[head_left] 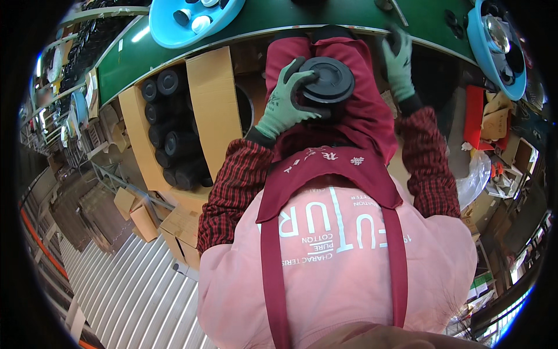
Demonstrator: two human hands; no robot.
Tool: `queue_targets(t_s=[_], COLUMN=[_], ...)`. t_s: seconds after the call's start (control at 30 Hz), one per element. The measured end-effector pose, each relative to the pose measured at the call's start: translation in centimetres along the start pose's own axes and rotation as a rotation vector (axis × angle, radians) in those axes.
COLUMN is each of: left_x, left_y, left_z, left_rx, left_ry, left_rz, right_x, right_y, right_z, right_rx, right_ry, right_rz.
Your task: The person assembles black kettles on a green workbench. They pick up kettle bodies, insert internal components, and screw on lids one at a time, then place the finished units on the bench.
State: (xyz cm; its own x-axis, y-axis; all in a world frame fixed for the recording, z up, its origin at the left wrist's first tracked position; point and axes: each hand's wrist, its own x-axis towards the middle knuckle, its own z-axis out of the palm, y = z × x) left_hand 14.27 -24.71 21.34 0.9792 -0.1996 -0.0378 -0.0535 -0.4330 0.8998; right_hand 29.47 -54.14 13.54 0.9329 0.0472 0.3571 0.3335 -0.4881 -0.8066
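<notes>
The green table (325,13) curves across the top of the frame, its edge just beyond my knees. Left of centre, an open cardboard box (214,93) holds black cylinders (168,82), most with a round end facing up. At the upper left, a blue basin (165,36) on the table carries black and white round pieces (201,23); at the upper right, a second blue basin (478,47) contains a shiny silvery piece (496,35) among dark ones. Below that, a red box (474,119) has brown cardboard (496,116) in it. My gloved left hand (290,96), upper centre, is curled with fingers and thumb well apart around the left side of a black lidded vessel (327,80). My right hand (398,64), by the table edge, has blurred fingers; I can't tell how open they are or whether they hold anything. The vessel sits above my lap, round lid facing up at me, its long axis hard to judge from above.
</notes>
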Motion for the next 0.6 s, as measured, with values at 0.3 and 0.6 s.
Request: queue_targets(t_s=[0.3, 0.6], left_x=[-0.8, -5.0], left_y=[-0.1, -4.2], left_z=[-5.6, -3.1], left_rx=[-1.019, -0.239], left_ry=[0.338, -0.069], left_rz=[-0.343, -0.113], right_x=[-5.6, -3.5], right_y=[-12.9, -18.6], right_z=[-3.4, -3.6], right_rx=[0.764, 0.318], right_ry=[-0.566, -0.724], right_rz=[0.223, -0.019])
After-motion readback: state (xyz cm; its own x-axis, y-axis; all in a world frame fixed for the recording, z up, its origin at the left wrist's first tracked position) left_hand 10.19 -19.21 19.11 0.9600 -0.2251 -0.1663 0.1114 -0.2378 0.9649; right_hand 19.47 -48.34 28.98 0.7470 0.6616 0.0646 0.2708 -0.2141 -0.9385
